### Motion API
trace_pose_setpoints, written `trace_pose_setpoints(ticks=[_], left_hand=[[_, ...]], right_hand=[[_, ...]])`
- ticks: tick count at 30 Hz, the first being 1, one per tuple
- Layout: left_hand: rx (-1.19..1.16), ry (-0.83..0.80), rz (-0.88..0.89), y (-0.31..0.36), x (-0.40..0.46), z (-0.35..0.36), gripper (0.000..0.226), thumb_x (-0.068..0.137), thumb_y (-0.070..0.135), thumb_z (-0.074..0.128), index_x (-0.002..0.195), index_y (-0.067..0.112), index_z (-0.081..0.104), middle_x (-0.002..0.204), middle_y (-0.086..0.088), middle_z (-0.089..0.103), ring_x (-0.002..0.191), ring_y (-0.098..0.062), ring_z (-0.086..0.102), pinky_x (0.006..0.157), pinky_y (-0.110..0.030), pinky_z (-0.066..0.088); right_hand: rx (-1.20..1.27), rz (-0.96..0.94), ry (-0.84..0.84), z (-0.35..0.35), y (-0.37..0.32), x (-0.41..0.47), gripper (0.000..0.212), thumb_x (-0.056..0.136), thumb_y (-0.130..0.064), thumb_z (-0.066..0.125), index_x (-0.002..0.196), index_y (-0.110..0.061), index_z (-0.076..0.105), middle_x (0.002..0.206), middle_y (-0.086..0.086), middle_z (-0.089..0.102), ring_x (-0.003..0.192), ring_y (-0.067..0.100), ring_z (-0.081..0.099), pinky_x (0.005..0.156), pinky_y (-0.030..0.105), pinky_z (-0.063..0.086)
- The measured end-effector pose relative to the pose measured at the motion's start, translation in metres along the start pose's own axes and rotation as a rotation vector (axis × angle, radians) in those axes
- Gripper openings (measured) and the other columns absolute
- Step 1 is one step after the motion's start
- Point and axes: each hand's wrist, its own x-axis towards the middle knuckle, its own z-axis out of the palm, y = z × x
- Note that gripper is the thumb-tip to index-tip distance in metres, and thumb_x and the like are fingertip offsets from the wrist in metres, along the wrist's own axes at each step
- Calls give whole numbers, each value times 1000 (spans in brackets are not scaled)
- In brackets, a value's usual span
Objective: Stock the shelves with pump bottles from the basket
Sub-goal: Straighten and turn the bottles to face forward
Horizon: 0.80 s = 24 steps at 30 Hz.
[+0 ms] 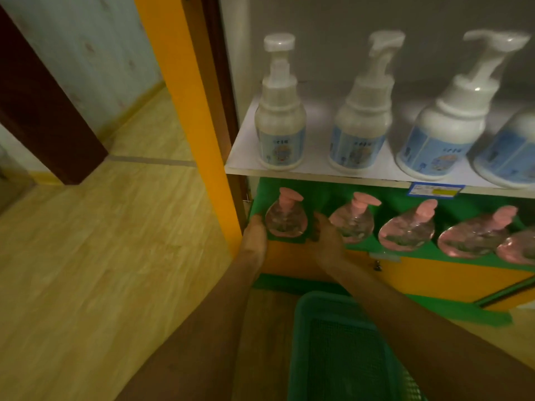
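Clear glossy plastic pink pump bottles (286, 219); matt white shelf board (246, 157); green plastic mesh basket (341, 351); wood-grain floor (115, 241).

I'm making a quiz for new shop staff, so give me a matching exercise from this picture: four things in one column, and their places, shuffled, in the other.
Things:
1. white pump bottles
2. pink pump bottles
3. green basket
4. price tag

Places:
A. on the floor, below the shelves
B. on the upper white shelf
C. on the front edge of the white shelf
D. on the lower green shelf

Pairs: 1-B, 2-D, 3-A, 4-C
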Motion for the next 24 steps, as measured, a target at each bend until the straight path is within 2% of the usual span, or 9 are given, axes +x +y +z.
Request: trace_pose_setpoints(ticks=[4, 7, 9, 12, 17, 19, 22, 23, 24], left_hand=[[-27, -6, -64, -8, 8, 4, 32, 103, 31, 21, 88, 28, 49, 82, 6, 51, 73, -3, 47, 57, -21, 35], [-64, -16, -87, -10, 11, 4, 34, 103, 31, 20, 84, 28, 48, 81, 5, 52, 71, -4, 49, 55, -21, 36], [-81, -30, -93, -10, 11, 3, 36, 103, 31, 18, 94, 22, 52, 79, 7, 51, 69, -2, 47, 52, -18, 37], [-91, -55, -77, -10, 9, 1, 40, 103, 31, 16, 127, 19, 46, 79, 9, 49, 69, 0, 45, 55, -18, 36], [-83, -64, -66, -9, 5, -1, 43, 104, 31, 18, 135, 14, 42, 78, 10, 48, 68, 0, 44, 57, -18, 37], [-79, -80, -71, -8, 3, 0, 44, 104, 32, 18, 137, 15, 40, 78, 11, 47, 68, 1, 44, 53, -18, 40], [-51, -83, -60, -11, 5, 2, 43, 104, 31, 18, 137, 14, 40, 78, 9, 47, 67, -1, 44, 36, -8, 43], [-49, -78, -57, -10, 4, 3, 43, 104, 31, 19, 137, 14, 40, 80, 8, 49, 67, -1, 44, 35, -6, 42], [-56, -76, -63, -10, 5, 3, 43, 104, 31, 21, 138, 13, 39, 86, 5, 54, 67, -1, 44, 41, -6, 44]], right_hand=[[6, 22, -23, 15, 3, 3, 50, 89, 3, 53, 136, -12, 43, 131, 10, 55, 121, 29, 52, 101, 37, 44], [61, 26, -25, 22, 6, 3, 59, 87, 7, 54, 139, -16, 39, 135, 8, 52, 123, 27, 50, 105, 42, 43], [87, 26, -36, 23, 9, 4, 68, 84, 10, 54, 143, -19, 36, 138, 7, 50, 125, 27, 49, 105, 45, 43], [134, 28, -82, 24, 12, 6, 77, 80, 13, 55, 145, -21, 33, 140, 7, 48, 127, 28, 48, 103, 48, 44], [159, 17, -156, 20, 18, 8, 84, 77, 15, 54, 147, -23, 28, 144, 6, 44, 130, 27, 44, 105, 47, 43], [151, 5, -165, 18, 18, 8, 84, 77, 15, 53, 147, -24, 28, 144, 6, 43, 131, 28, 43, 106, 47, 42], [148, 19, -174, 18, 16, 7, 84, 78, 13, 53, 148, -24, 26, 147, 7, 40, 132, 27, 41, 107, 47, 41], [149, 24, -182, 18, 15, 6, 85, 78, 13, 53, 148, -25, 25, 147, 6, 40, 132, 27, 42, 106, 45, 42], [149, 27, -186, 18, 15, 6, 86, 78, 14, 52, 148, -26, 24, 146, 5, 40, 130, 26, 43, 105, 42, 43]])
